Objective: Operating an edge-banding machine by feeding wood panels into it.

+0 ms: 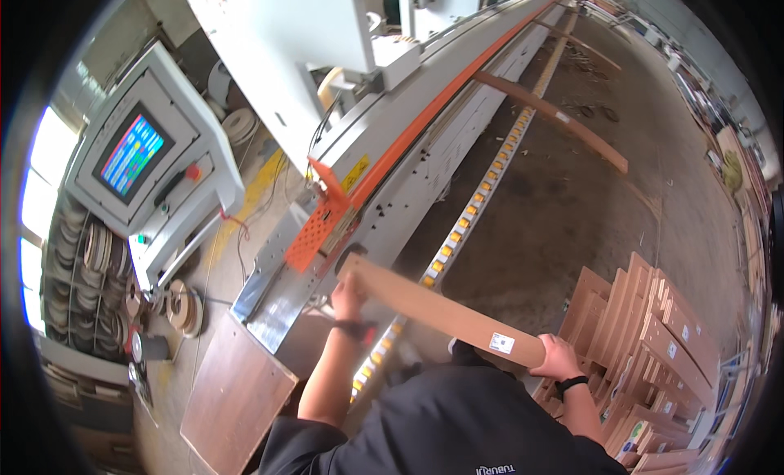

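The left hand (349, 299) and right hand (559, 358), both curled closed, are gripping a brown board's (437, 308) ends above the roller rail (469, 215).

Long flat brown wood board (437, 312), white paper label (501, 343) nr R end, gripped at opp. ends by L hand (348, 299) & R hand (558, 358), over white rail w/ yellow rollers (467, 223). Stacked brown wood boards (653, 336) at R.

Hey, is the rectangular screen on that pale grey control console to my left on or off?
On. The rectangular screen on the pale grey control console glows bright blue, with coloured rows showing.
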`<move>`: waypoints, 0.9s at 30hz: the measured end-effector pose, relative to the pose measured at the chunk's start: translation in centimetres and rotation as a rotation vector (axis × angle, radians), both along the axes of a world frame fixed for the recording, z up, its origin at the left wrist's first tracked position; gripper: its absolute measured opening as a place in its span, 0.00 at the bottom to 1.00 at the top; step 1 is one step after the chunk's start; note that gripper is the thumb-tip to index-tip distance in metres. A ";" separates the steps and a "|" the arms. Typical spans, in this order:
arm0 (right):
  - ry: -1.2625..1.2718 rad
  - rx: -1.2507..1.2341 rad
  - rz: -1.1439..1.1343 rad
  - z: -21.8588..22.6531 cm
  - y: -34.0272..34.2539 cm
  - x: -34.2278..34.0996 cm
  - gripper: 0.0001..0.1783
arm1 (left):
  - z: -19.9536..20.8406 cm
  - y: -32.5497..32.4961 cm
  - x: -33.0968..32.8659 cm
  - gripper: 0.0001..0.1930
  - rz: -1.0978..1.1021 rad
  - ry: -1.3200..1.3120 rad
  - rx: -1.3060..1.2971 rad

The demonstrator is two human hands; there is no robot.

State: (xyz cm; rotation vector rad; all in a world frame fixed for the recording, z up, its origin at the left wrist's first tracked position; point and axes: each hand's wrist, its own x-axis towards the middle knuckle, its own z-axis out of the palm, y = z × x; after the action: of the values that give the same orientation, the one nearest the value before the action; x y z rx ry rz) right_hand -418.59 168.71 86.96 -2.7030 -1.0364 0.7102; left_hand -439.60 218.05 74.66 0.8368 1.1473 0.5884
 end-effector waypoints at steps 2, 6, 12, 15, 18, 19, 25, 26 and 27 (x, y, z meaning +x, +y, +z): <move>0.040 0.003 -0.005 -2.5 1.7 -0.7 0.41 | -0.6 -0.8 0.5 0.14 -0.031 0.062 0.040; 0.057 0.044 0.002 -4.2 6.4 -2.7 0.44 | -1.1 -2.6 1.5 0.17 -0.099 0.072 0.150; 0.039 0.064 0.093 -4.7 12.6 -4.0 0.51 | -2.9 -3.0 1.4 0.47 -0.046 0.087 0.399; 0.054 0.040 0.101 -5.2 13.7 -4.4 0.53 | -0.5 -3.6 2.3 0.45 -0.056 0.105 0.270; 0.085 -0.018 0.119 -5.3 14.4 -4.7 0.54 | 0.3 -3.5 2.2 0.44 -0.010 0.067 0.238; 0.092 -0.022 0.129 -5.3 14.4 -4.6 0.54 | 0.1 -3.3 2.1 0.44 -0.003 0.074 0.237; 0.066 0.026 0.143 -5.8 14.7 -2.4 0.55 | 0.2 -2.6 3.9 0.43 0.019 -0.009 0.193; 0.046 0.041 0.151 -6.0 14.7 -1.8 0.55 | 0.2 -2.5 4.5 0.43 0.014 -0.022 0.181; 0.046 0.041 0.148 -6.1 14.6 -1.2 0.55 | 0.2 -2.4 5.1 0.44 0.010 -0.037 0.169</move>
State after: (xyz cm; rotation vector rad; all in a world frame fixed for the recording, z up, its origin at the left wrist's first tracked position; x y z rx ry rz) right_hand -419.78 183.35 80.87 -2.5830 -1.2359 0.7629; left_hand -434.48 215.69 74.86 0.9610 1.0792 0.7130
